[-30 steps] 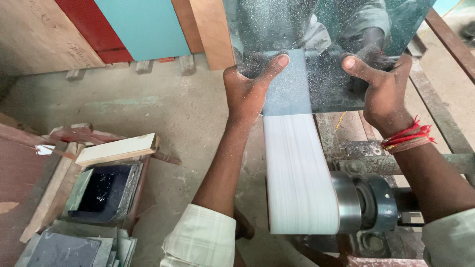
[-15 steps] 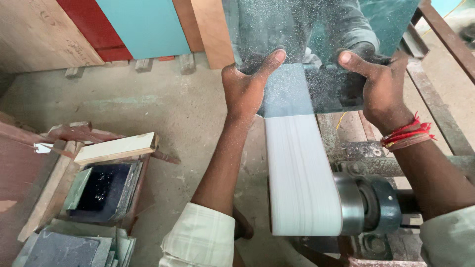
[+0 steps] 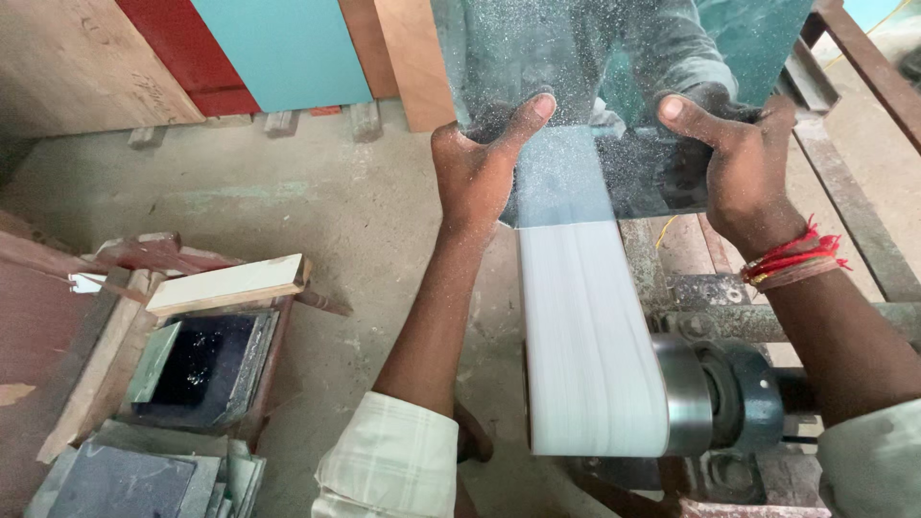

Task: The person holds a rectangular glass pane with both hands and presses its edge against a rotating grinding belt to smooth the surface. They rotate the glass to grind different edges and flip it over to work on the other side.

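Bare concrete floor point(image 3: 317, 201), grey, dusty and stained, filling the left half of the view. Leaning boards point(image 3: 278, 48) along the far edge: plain wood, red, teal, then brown. Rusty metal frame point(image 3: 863, 77) running down the right side. Large dusty glass sheet point(image 3: 614, 67) held tilted above the machine, its lower edge down on the white sanding belt point(image 3: 585, 336), mirroring a sleeve and fingers. Belt wrapped round a steel roller point(image 3: 686, 398) beside a blue-grey motor housing point(image 3: 748, 393). Lower left, a pile of wooden offcuts point(image 3: 225, 283) and stacked glass pieces point(image 3: 201, 364), well apart from the machine. Left hand point(image 3: 480, 163) gripping the sheet's left edge, thumb laid across the front face, fingers curled behind. Right hand point(image 3: 734, 168) clasping the right edge likewise, red thread bands point(image 3: 791, 259) on its wrist.
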